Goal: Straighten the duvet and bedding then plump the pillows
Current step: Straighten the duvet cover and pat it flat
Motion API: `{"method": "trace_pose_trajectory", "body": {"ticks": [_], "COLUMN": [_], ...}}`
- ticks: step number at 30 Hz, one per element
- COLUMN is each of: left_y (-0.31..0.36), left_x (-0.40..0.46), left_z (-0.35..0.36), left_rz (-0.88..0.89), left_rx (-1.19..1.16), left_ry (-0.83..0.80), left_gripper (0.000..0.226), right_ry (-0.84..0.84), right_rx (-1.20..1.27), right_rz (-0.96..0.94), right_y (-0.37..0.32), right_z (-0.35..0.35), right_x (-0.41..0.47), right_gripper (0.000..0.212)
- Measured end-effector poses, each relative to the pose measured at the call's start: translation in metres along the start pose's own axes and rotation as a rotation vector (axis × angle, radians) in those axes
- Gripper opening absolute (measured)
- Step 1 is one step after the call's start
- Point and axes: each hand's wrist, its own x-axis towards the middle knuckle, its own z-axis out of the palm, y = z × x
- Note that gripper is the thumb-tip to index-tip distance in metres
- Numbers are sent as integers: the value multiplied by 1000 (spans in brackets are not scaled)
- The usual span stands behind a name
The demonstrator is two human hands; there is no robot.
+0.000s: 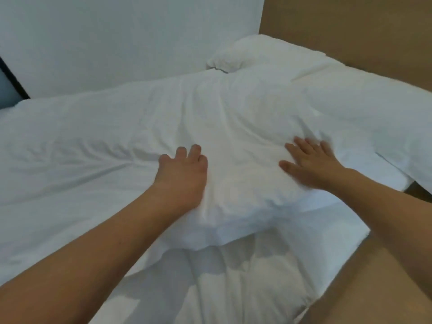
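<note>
A white duvet [105,141] covers the bed and bulges over a pillow-shaped mound [240,174] in the middle. My left hand [182,174] presses flat on the mound's left side, fingers spread. On its right side rests my right hand [311,164], palm down, fingers apart and slightly blurred. Neither hand grips fabric. A second white pillow [236,54] lies at the far end against the headboard. Below the mound, the mattress sheet [233,284] shows at the bed's near edge.
A white wall [117,38] runs along the far side of the bed. A brown headboard panel [350,26] stands at the upper right. Brown floor [374,288] shows at the lower right. A dark frame edge [11,78] sits at the far left.
</note>
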Motion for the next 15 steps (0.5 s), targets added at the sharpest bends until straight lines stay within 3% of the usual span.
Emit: {"method": "trace_pose_trajectory", "body": {"ticks": [1,3,6,9,11,12,15], "left_y": [24,63,68,34,22,22,55], "left_x": [-10,-29,-7,28,34,32,13], "left_z": [-8,-5,19,-3,-10,-8,18], "left_rz": [58,128,82,-115,-210,-243,-213], "left_rx": [-148,-287,-27,-280,-393,-402,-37], "left_ry": [44,-43,-52,222,437,430,7], "left_gripper": [52,66,61,22,18,21,41], "right_ry": [33,100,139,202,236,241,233], "right_rx": [13,16,-10,58,156,202,368], "right_rz": [-14,-36,-13,57,114,148,318], "right_y": [4,9,19,31,41,44,51], "right_z": [3,10,18,10,2,2,16], "right_x": [-2,-4,-8,-6,-3,-3,-10], "right_gripper": [71,72,71,68,67,66,70]}}
